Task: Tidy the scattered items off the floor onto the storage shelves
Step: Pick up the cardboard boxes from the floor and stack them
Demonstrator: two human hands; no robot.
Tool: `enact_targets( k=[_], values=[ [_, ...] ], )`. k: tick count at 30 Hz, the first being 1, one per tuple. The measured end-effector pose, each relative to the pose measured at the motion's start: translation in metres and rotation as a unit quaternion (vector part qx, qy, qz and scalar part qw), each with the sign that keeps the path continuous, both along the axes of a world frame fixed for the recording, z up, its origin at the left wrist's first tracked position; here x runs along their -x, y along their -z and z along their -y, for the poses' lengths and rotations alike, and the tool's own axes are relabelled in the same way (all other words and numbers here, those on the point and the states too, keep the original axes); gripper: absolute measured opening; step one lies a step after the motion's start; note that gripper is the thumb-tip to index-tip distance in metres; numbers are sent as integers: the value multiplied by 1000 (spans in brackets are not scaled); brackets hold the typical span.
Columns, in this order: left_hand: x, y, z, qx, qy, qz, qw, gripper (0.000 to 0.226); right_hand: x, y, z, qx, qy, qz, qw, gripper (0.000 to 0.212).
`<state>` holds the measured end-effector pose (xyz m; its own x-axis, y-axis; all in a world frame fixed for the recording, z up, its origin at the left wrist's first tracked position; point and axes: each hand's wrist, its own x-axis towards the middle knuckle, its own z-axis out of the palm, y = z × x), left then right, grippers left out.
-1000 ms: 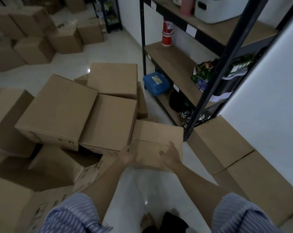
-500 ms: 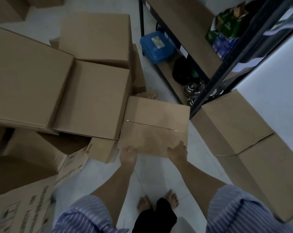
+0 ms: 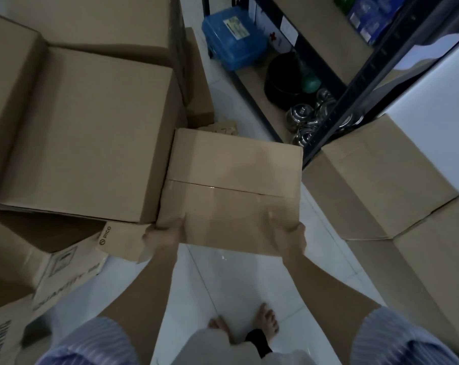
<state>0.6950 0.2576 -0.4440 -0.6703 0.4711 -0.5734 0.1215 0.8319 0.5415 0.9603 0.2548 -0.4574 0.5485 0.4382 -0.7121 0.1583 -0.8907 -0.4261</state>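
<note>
1. Cardboard box [image 3: 233,188], taped shut, sits mid-frame over the white floor [image 3: 223,285], touching a bigger box [image 3: 91,133] on its left.
2. Left hand [image 3: 165,234] grips its near-left corner, thumb on top; right hand [image 3: 289,233] grips the near-right corner the same way, fingers curled under the edge.
3. Far right: black shelf rack [image 3: 354,101] with a blue case [image 3: 233,38] and shiny pots [image 3: 302,117] down low.
4. More boxes [image 3: 381,180] stand right, by the wall.

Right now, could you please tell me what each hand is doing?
Left hand: gripping the near left corner of the taped cardboard box.
Right hand: gripping the box's near right corner.
</note>
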Motion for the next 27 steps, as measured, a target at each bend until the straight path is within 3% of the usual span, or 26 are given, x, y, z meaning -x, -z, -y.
enact_targets(
  k=[3, 9, 13, 20, 27],
  values=[
    [1, -7, 0, -28, -16, 17, 999, 86, -10, -3, -3, -46, 36, 18, 998, 96],
    [-25, -47, -7, -190, -16, 90, 978, 45, -39, -38, -4, -96, 75, 14, 992, 69],
    [-36, -85, -18, -221, 52, 120, 967, 41, -51, -63, 24, -81, 102, 8, 991, 74],
    [-73, -144, -16, -239, 114, 160, 951, 40, -72, -123, 70, -108, 272, 21, 956, 71],
    [-141, -209, -18, -256, 181, 172, 934, 40, -127, -187, 103, -124, 311, 66, 940, 74]
  ],
)
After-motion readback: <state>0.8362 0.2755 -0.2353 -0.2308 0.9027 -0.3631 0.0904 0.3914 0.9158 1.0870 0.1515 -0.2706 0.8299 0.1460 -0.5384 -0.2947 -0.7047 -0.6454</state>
